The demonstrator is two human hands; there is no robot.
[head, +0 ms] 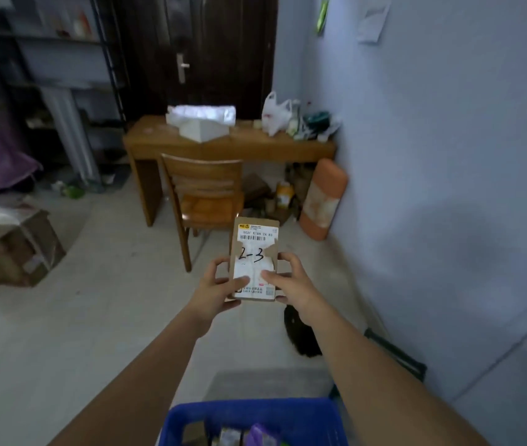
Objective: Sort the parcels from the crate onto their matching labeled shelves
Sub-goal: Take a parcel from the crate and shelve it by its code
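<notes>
The parcel (pixel 253 259) is a small flat cardboard box with a white shipping label on its upper face, a barcode near the far end and "2-3" handwritten in black across the middle. It is held up in the air in front of the person, well above the floor and out beyond the blue crate (pixel 257 421), which sits at the bottom edge of the view with more parcels inside. Both hands have it at its near end: the left hand (pixel 215 289) grips the left edge with the thumb laid on the label and the fingers curled under, and the right hand (pixel 289 280) mirrors this on the right edge, thumb on top. The far half of the box projects forward past the fingers, unsupported, tilted slightly away. It looks light, judging by how easily it is carried at one end, and stiff enough to keep its shape; the cardboard should give good friction, while the glossy label may be slicker under the thumbs. Holding it by the long side edges seems soundest, leaving the handwritten number readable for matching to a shelf.
</notes>
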